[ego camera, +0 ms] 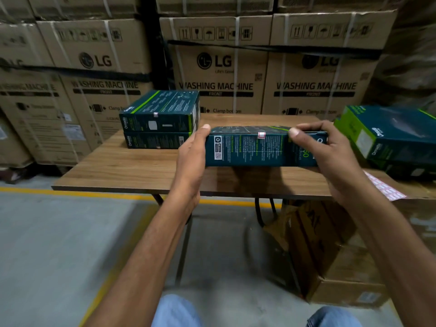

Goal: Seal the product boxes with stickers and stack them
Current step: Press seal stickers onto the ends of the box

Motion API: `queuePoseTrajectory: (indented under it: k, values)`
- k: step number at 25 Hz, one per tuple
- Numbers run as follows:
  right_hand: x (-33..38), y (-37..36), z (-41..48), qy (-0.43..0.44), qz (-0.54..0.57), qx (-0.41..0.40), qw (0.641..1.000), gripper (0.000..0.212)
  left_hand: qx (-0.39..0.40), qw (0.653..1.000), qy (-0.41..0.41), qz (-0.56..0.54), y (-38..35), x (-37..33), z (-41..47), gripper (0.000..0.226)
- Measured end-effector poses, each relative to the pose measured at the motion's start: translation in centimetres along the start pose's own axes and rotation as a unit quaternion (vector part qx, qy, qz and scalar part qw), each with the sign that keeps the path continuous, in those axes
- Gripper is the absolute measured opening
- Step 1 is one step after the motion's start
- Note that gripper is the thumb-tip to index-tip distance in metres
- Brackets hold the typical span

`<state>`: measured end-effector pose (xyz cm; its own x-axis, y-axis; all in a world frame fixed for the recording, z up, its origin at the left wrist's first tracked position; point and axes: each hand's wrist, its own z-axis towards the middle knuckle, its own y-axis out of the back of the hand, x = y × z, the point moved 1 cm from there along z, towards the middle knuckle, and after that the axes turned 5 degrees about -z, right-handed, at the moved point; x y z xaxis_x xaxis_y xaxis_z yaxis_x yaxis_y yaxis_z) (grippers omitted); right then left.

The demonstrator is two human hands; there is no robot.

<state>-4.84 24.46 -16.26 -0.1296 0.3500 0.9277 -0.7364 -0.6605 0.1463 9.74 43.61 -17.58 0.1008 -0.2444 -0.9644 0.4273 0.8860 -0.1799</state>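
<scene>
Seems partway: holding a stickered box [254, 147] just over the table [132, 171], left grip [191, 156] and right grip [330, 152] curled round its ends, with 2 sealed boxes [160, 119] stacked far left and unsealed-looking boxes [389, 135] waiting right.

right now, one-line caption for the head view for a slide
A sticker-sealed box held by the left hand and right hand at the wooden table, beside a two-box stack.
</scene>
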Motion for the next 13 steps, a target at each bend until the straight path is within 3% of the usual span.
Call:
queuePoseTrajectory:
  k: [2,4,10,13]
  values:
    - [-0.1,0.6,-0.2,0.015,-0.062,0.076,0.995,0.065,-0.006,1.000,-0.013,0.006,0.3,-0.7,0.2,0.033]
    - [-0.2,0.6,-0.3,0.039,-0.126,0.125,0.983,0.091,-0.010,1.000,-0.024,0.008,0.8,-1.2,0.5,0.035]
    - [-0.5,0.0,-0.1,0.129,-0.171,0.039,0.976,0.083,0.022,0.997,-0.071,0.025,1.4,-0.9,0.1,0.043]
    - [0.4,0.4,0.2,0.161,-0.141,0.016,0.977,0.086,0.029,0.993,-0.099,0.050,2.0,-1.0,0.6,0.066]
